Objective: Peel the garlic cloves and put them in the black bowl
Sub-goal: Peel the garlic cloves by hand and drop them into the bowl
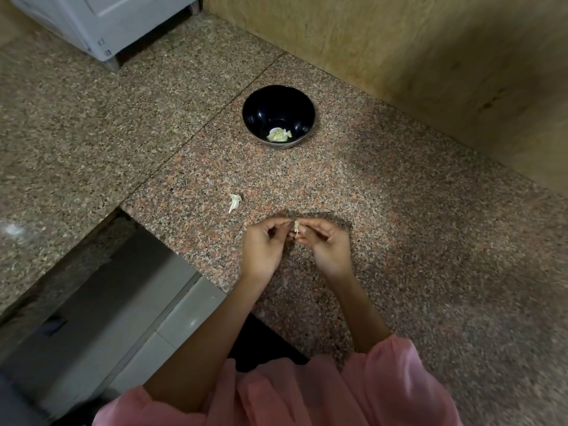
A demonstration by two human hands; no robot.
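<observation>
Seemingly mid-peel, both hands, left (262, 244) and right (327, 242), pinched a small pale garlic clove (297, 226) above the speckled granite worktop (399, 210); next, likely dropping it into the glossy round black bowl (255, 106), well apart.

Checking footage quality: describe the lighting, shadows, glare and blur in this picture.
Head view: dim light; the left hand and right hand, pinching a garlic clove, throw a soft shadow on the counter beyond them; small glints inside the black bowl; pink sleeves at the bottom edge are blurred.
</observation>
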